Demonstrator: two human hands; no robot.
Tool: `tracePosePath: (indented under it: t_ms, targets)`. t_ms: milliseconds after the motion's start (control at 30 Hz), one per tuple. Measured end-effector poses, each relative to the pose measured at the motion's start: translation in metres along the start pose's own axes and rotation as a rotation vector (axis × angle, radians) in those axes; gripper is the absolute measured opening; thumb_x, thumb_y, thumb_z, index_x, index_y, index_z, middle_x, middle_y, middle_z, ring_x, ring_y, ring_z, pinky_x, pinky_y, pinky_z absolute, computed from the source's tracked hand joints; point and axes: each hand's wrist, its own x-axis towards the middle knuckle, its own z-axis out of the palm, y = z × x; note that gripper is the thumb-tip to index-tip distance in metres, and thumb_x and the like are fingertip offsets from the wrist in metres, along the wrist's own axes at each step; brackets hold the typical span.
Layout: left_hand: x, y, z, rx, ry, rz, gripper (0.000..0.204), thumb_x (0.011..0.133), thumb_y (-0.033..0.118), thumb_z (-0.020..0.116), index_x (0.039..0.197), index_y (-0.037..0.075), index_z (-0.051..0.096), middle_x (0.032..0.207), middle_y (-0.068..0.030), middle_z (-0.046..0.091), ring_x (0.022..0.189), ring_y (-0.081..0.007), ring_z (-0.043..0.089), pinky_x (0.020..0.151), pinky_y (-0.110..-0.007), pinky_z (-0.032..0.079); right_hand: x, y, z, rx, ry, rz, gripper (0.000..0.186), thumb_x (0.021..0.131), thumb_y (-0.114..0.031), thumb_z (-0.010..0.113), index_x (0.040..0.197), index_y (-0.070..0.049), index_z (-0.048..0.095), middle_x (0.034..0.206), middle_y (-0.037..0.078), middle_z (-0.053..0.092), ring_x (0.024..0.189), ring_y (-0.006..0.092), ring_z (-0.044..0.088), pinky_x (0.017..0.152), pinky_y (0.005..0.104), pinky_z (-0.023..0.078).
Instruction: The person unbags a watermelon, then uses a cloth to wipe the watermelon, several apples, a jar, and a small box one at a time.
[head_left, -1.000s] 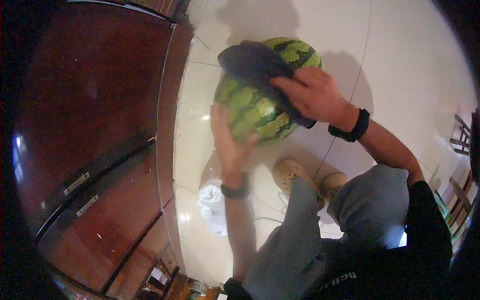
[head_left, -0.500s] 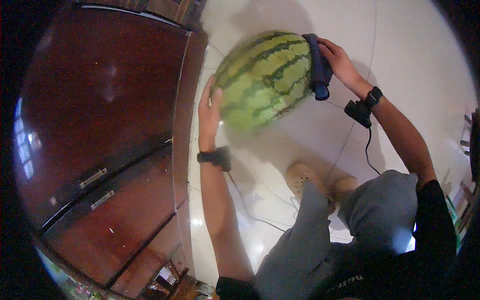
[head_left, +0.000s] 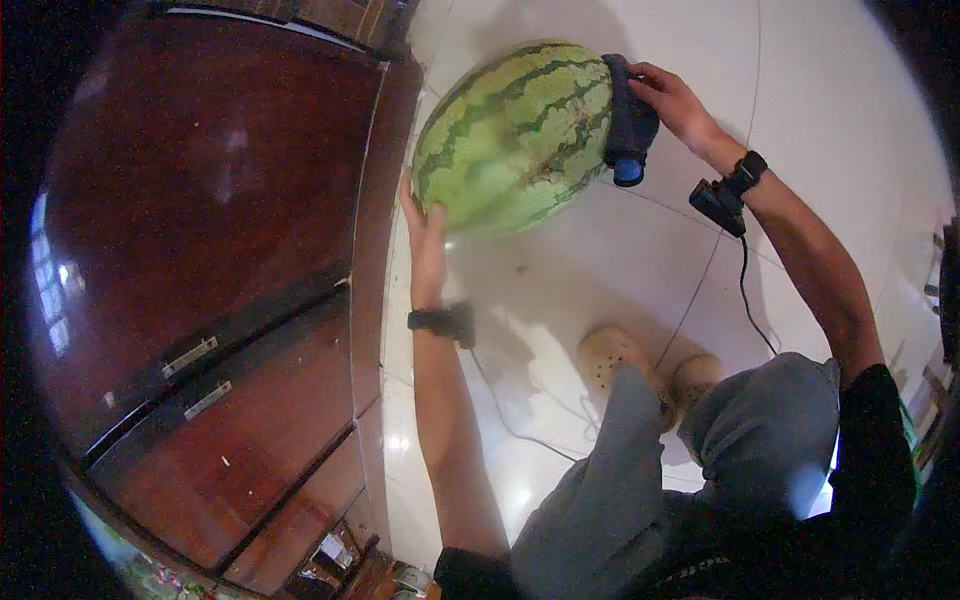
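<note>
A large striped green watermelon [head_left: 515,140] is between my two hands, with a brownish scarred patch showing on its right side. My left hand [head_left: 425,230] grips its lower left end, thumb on the near side and fingers partly hidden around the edge. At the melon's right end, my right hand [head_left: 665,98] holds a folded dark cloth [head_left: 632,120] against the rind. The cloth's lower end shows blue. Whether the melon rests on the floor or is lifted, I cannot tell.
Dark red-brown wooden cabinetry [head_left: 230,180] with metal handles runs along the left. Below are pale floor tiles [head_left: 800,120] and my beige clogs [head_left: 610,360]. Black devices strapped to my wrists trail thin cables [head_left: 500,415] beside my legs.
The watermelon has turned, bringing its scarred patch into view, and sits slightly higher and further left in the picture. My right hand and the cloth have shifted up and slightly left.
</note>
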Motion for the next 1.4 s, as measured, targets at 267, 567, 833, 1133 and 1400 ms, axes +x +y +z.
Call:
tracePosePath:
  t_ms: [267, 567, 833, 1133, 1400]
  targets:
    - [-0.002, -0.015, 0.000, 0.033, 0.055, 0.086, 0.070, 0.093, 0.041, 0.047, 0.146, 0.015, 0.009, 0.146, -0.0101, 0.023, 0.132, -0.0247, 0.027, 0.108, -0.037, 0.024, -0.008, 0.000, 0.013, -0.009, 0.045, -0.022, 0.036, 0.096, -0.021, 0.046, 0.124, 0.001, 0.048, 0.109, 0.005, 0.057, 0.101, 0.0100, 0.049, 0.091, 0.0238, 0.038]
    - [0.008, -0.033, 0.002, -0.388, 0.123, 0.031, 0.071, 0.090, 0.059, 0.039, 0.142, 0.013, 0.025, 0.142, -0.0082, 0.033, 0.131, -0.0237, 0.031, 0.106, -0.038, 0.027, -0.009, 0.003, 0.023, -0.015, 0.096, -0.117, 0.039, 0.095, -0.023, 0.048, 0.126, 0.001, 0.046, 0.110, 0.011, 0.060, 0.100, 0.0152, 0.053, 0.090, 0.0274, 0.042]
    - [-0.010, -0.020, 0.043, -0.401, 0.251, -0.093, 0.066, 0.092, 0.054, 0.040, 0.141, 0.011, 0.027, 0.141, -0.0078, 0.033, 0.128, -0.0242, 0.031, 0.107, -0.039, 0.023, -0.004, 0.009, 0.002, -0.001, 0.046, -0.022, 0.028, 0.097, -0.019, 0.043, 0.115, 0.000, 0.050, 0.100, 0.003, 0.057, 0.096, 0.0097, 0.048, 0.086, 0.0232, 0.038]
    - [-0.075, -0.051, 0.070, -0.296, 0.422, -0.088, 0.060, 0.097, 0.036, 0.041, 0.143, 0.011, 0.013, 0.141, -0.0111, 0.030, 0.128, -0.0247, 0.032, 0.106, -0.039, 0.026, -0.026, -0.017, 0.035, -0.374, 0.181, -0.346, 0.030, 0.095, -0.019, 0.045, 0.120, -0.003, 0.047, 0.103, 0.017, 0.060, 0.095, 0.0297, 0.057, 0.084, 0.0352, 0.044]
    - [-0.068, 0.004, 0.091, -0.511, 0.442, -0.035, 0.056, 0.098, 0.032, 0.037, 0.144, 0.009, 0.012, 0.141, -0.0153, 0.026, 0.128, -0.0252, 0.031, 0.106, -0.039, 0.027, -0.061, -0.100, 0.114, -0.945, -0.255, -1.059, 0.040, 0.079, -0.014, 0.054, 0.119, -0.012, 0.053, 0.085, 0.007, 0.054, 0.080, 0.0256, 0.055, 0.068, 0.0385, 0.046]
